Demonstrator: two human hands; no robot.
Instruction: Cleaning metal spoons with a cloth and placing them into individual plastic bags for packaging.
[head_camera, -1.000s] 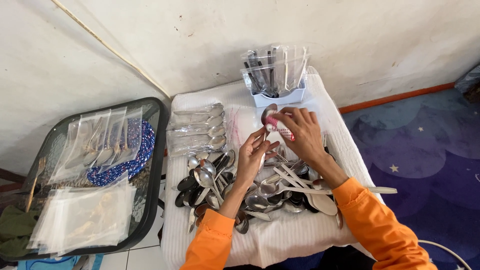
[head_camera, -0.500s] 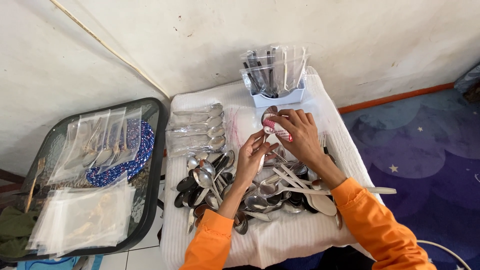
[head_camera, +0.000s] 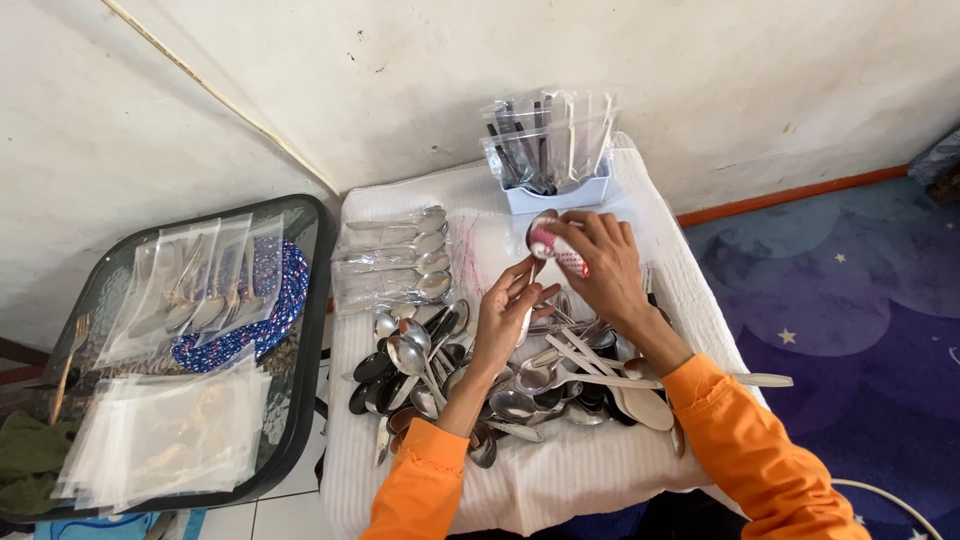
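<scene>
On a white ribbed cloth-covered table (head_camera: 560, 480) heaped with metal spoons (head_camera: 500, 375), the right hand (head_camera: 600, 265) grips a small red-and-white roll (head_camera: 553, 245); left hand (head_camera: 508, 315) fingers pinch its loose end.

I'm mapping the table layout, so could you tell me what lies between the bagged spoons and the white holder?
In the head view, a flat clear plastic bag lies between the bagged spoons and the white holder.
</scene>
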